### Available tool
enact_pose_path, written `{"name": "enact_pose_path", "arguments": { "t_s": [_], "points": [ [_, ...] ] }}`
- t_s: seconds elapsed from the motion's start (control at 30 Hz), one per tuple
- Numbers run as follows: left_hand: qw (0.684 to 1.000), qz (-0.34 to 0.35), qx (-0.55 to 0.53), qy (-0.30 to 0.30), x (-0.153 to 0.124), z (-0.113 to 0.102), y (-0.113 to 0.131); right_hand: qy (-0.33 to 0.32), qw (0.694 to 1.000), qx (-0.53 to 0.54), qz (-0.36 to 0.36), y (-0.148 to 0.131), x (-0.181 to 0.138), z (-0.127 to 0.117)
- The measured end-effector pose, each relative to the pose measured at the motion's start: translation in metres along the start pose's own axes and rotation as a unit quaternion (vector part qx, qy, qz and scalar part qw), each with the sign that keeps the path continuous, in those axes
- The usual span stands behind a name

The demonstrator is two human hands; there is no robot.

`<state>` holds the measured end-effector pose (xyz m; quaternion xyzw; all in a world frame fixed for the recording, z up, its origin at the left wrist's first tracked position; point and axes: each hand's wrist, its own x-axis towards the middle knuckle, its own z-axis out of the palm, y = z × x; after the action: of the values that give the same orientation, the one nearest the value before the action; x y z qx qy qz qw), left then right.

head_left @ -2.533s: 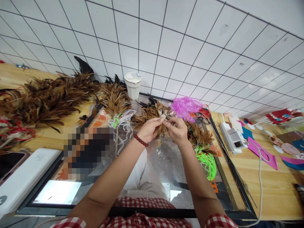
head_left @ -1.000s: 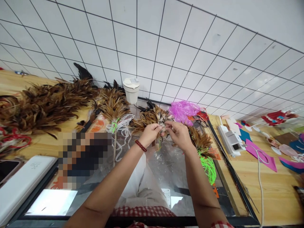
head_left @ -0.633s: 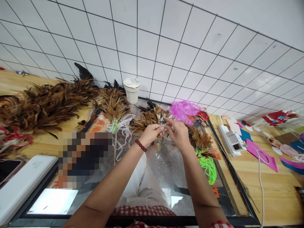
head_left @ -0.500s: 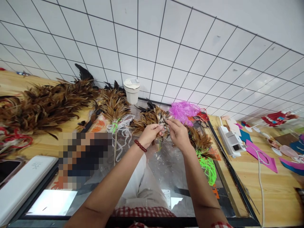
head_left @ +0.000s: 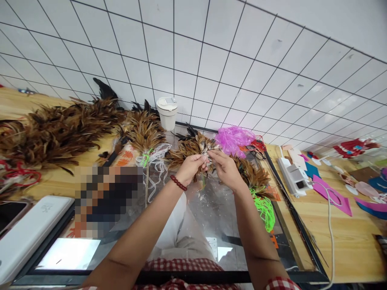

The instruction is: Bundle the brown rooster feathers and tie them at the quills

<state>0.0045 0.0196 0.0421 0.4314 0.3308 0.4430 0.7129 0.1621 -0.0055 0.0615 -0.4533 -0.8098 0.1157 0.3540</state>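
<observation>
Brown feathers [head_left: 184, 152] with pale bases and some black tips lie in a bunch under my fingers at the middle of the glass tabletop [head_left: 217, 209]. My left hand [head_left: 193, 166], a dark red bead bracelet at its wrist, is closed in a pinch at the feathers' pale bases. Close beside it, my right hand [head_left: 225, 167] pinches thumb against finger at the same spot. What lies between the right fingertips is too small to make out. Another feather bunch [head_left: 254, 175] lies right of my right hand, with bright green string [head_left: 264, 211] below it.
A feather bunch on a stick [head_left: 145, 133], tied with green, stands left near white ribbon [head_left: 157, 161]. A large feather heap [head_left: 57, 133] covers the far left. A white lidded cup [head_left: 167, 114], purple plastic [head_left: 234, 141] and a power strip [head_left: 292, 177] with a cable sit around.
My hands stay pinched at the feather bases, with only slight finger movement. The whole view has shifted slightly. Nothing has visibly been let go.
</observation>
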Motion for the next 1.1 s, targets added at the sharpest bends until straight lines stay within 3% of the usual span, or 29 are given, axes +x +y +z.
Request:
{"name": "enact_pose_path", "arguments": {
  "t_s": [0.27, 0.4, 0.53, 0.7, 0.77, 0.87, 0.93, 1.0, 1.1],
  "points": [
    [1.000, -0.013, -0.026, -0.002, -0.002, 0.002, 0.001, -0.034, 0.998, 0.045, 0.011, -0.002, 0.000, -0.002],
    [1.000, -0.018, -0.018, -0.010, -0.003, 0.002, 0.004, 0.001, 0.996, 0.079, 0.034, 0.000, 0.001, -0.003],
    [0.998, -0.033, -0.007, -0.053, -0.007, 0.004, 0.008, 0.015, 0.982, 0.179, 0.053, 0.001, 0.003, 0.000],
    [0.996, -0.017, 0.011, -0.089, -0.010, 0.006, 0.011, 0.094, 0.964, 0.235, 0.087, 0.002, 0.006, 0.010],
    [0.996, -0.008, 0.032, -0.080, -0.009, 0.005, 0.010, 0.115, 0.964, 0.222, 0.088, 0.004, 0.006, 0.013],
    [0.997, 0.022, 0.071, -0.020, -0.006, 0.000, 0.010, 0.127, 0.968, 0.186, 0.111, 0.012, 0.005, 0.015],
    [0.995, 0.051, 0.079, 0.032, -0.003, -0.005, 0.013, 0.093, 0.979, 0.119, 0.134, 0.019, 0.001, 0.015],
    [0.994, 0.064, 0.058, 0.067, -0.001, -0.011, 0.017, -0.002, 0.992, 0.031, 0.122, 0.024, -0.002, 0.016],
    [0.994, 0.066, 0.026, 0.086, 0.000, -0.018, 0.023, -0.148, 0.986, -0.060, 0.054, 0.026, -0.006, 0.023]
  ]
}}
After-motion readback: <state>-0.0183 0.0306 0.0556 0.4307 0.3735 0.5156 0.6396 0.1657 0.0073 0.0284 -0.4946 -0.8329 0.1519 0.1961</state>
